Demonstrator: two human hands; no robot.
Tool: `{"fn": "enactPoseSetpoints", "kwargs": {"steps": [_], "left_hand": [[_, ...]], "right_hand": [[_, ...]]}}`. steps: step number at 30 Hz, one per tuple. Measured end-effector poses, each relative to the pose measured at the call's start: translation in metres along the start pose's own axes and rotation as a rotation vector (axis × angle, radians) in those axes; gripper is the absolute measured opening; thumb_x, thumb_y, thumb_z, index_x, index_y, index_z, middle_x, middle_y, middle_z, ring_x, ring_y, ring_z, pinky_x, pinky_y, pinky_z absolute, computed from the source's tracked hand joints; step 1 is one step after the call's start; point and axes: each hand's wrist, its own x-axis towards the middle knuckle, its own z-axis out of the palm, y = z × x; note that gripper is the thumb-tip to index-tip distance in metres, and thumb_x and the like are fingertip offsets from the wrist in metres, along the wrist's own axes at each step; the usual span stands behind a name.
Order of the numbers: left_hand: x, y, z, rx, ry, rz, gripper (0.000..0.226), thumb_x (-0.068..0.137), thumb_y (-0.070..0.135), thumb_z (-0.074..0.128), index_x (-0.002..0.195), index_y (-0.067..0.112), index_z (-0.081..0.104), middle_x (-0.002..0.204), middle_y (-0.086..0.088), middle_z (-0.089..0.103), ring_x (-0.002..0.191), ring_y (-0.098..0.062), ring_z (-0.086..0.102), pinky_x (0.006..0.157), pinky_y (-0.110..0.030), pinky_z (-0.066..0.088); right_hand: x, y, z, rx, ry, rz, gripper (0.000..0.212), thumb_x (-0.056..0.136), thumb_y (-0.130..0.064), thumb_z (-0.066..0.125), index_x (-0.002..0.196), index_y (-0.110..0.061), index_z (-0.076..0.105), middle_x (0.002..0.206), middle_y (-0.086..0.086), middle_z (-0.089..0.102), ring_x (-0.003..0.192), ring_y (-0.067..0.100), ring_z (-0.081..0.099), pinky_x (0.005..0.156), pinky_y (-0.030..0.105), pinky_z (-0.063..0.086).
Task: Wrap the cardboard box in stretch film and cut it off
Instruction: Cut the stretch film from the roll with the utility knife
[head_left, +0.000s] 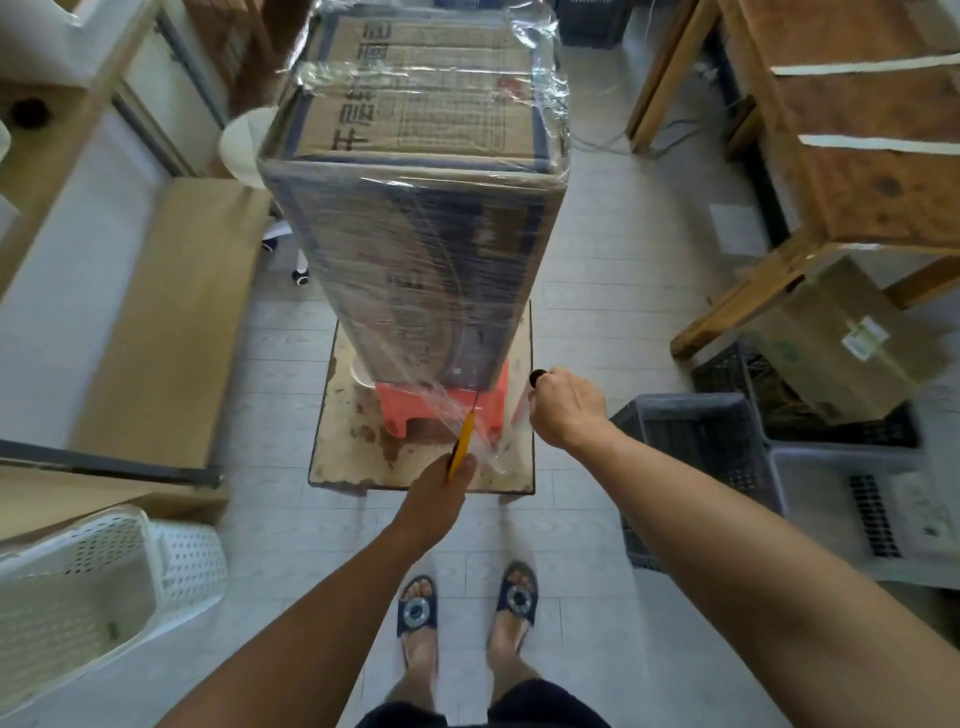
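Left hand (439, 493) grips knife (464, 441), crate (719, 370) holds carton (841, 343)

One tall cardboard box (415, 249) is counted at the centre, and one smaller carton (841, 338) at the right. One red stool (395, 410) and one low wooden table (337, 431) are seen beneath the tall box. Two hands are counted: one yellow cutter (462, 441) is held by the left hand (441, 493), and one film roll (537, 375) is gripped by the right hand (566, 410). Two sandals (415, 610) are worn. Three plastic crates (691, 436) are counted at the right, and one white perforated basket (104, 571) at the near left.
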Motion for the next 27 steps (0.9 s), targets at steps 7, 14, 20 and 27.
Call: {"fn": "enactPoseSetpoints", "kwargs": {"steps": [7, 14, 20, 27], "left_hand": [[-0.001, 0.002, -0.015, -0.029, -0.012, -0.019, 0.036, 0.098, 0.052, 0.043, 0.085, 0.018, 0.044, 0.061, 0.004, 0.038, 0.046, -0.008, 0.032, 0.046, -0.025, 0.028], [0.0, 0.018, -0.014, -0.015, -0.002, 0.0, 0.034, 0.095, 0.061, 0.044, 0.082, 0.03, 0.049, 0.058, 0.005, 0.042, 0.045, -0.009, 0.038, 0.045, -0.025, 0.032], [-0.002, 0.025, -0.008, -0.006, 0.006, 0.037, 0.041, 0.097, 0.055, 0.043, 0.088, 0.016, 0.051, 0.061, 0.003, 0.042, 0.049, -0.011, 0.039, 0.049, -0.028, 0.033], [-0.011, 0.038, -0.004, 0.005, 0.016, 0.066, 0.052, 0.096, 0.058, 0.043, 0.106, 0.009, 0.055, 0.066, 0.0, 0.04, 0.053, -0.015, 0.036, 0.05, -0.031, 0.031]], "right_hand": [[0.0, 0.001, 0.023, -0.001, -0.099, -0.017, 0.031, 0.102, -0.027, 0.039, 0.113, -0.012, 0.064, 0.113, 0.012, 0.06, 0.099, 0.035, 0.061, 0.073, 0.038, 0.046], [0.0, 0.016, 0.018, 0.021, -0.122, -0.042, 0.03, 0.102, -0.033, 0.046, 0.123, -0.015, 0.057, 0.114, 0.01, 0.051, 0.09, 0.033, 0.061, 0.076, 0.045, 0.054], [0.0, 0.027, 0.013, 0.035, -0.139, -0.082, 0.038, 0.102, -0.034, 0.047, 0.139, -0.024, 0.048, 0.124, 0.009, 0.048, 0.095, 0.032, 0.06, 0.081, 0.045, 0.054], [-0.002, 0.035, 0.008, 0.006, -0.116, -0.116, 0.047, 0.102, -0.036, 0.048, 0.147, -0.027, 0.037, 0.132, 0.009, 0.045, 0.096, 0.028, 0.061, 0.08, 0.041, 0.056]]}}
